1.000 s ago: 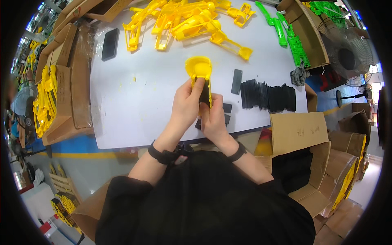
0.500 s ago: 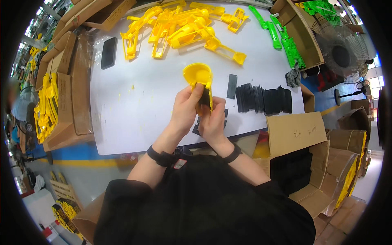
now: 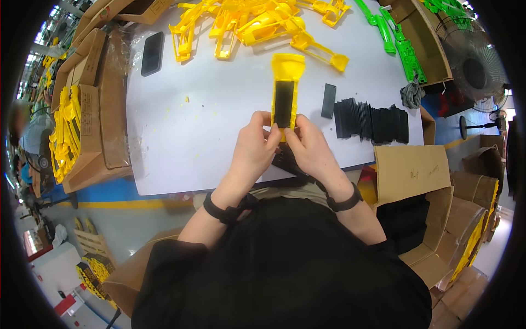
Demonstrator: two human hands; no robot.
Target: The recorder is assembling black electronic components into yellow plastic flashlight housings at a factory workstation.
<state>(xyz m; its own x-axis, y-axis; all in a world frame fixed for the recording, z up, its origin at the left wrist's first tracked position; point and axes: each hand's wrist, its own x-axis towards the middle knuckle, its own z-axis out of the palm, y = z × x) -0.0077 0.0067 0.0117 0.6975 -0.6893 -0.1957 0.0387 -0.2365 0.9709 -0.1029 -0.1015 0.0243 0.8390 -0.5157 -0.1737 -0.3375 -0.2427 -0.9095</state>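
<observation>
While left hand (image 3: 251,147) and right hand (image 3: 316,149) pinch its lower end, fingers (image 3: 261,117) nearly closed, that yellow plastic housing (image 3: 288,67) with a black panel (image 3: 283,104) is upper centre frame. Handwriting's (image 3: 424,174) on a cardboard flap (image 3: 399,178), right of centre btw.

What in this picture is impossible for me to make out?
All in the head view:
Back of the held yellow part: turned away from view.
Its lower end: partly covered by the fingers.
Yellow pile: cut off by the upper edge.
Black strips: too tightly packed to count.
</observation>
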